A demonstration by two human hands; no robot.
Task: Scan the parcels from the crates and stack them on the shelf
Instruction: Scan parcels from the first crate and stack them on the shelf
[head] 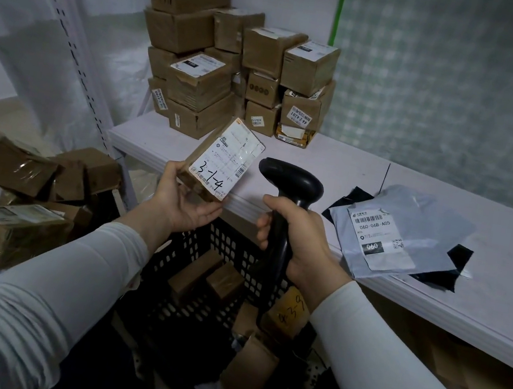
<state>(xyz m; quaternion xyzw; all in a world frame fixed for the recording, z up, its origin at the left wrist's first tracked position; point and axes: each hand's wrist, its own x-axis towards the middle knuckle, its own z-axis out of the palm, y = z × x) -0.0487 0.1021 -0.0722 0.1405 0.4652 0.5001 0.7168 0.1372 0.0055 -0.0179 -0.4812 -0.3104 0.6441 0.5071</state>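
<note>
**boxrat:** ok so what have we got in our hands here?

**shelfie:** Our left hand (185, 203) is cradling a small brown parcel (223, 160). The fingers are curled under the bottom, the thumb is on its left edge, and the label is tilted up at us. It's got "3-1-4" scrawled across it in black marker. Our right hand (302, 239) is wrapped tight round the handle of a black scanner (291, 180). The scanner's head is up, just beside the parcel on its right, not touching it.

**boxrat:** and where are we doing all this?

**shelfie:** Right at the front edge of the pale shelf (337, 170), with the black plastic crate (226, 243) directly under our hands. A few more brown boxes (223, 282) are lying in the crate. One has marker digits on top that we can't read properly.

**boxrat:** what's on the shelf then?

**shelfie:** Back left corner has a stack of cardboard boxes (233, 58) several high, most with white labels. Right of the scanner, near the front edge, a grey mailer bag (405, 232) lies flat. Its label reads "060-06B-A05", and something black is poking out from under it. Down left of the crate, below shelf level, there's a loose heap of boxes (21, 189). The slotted white upright (69, 27) of the shelf runs up past it.
</note>
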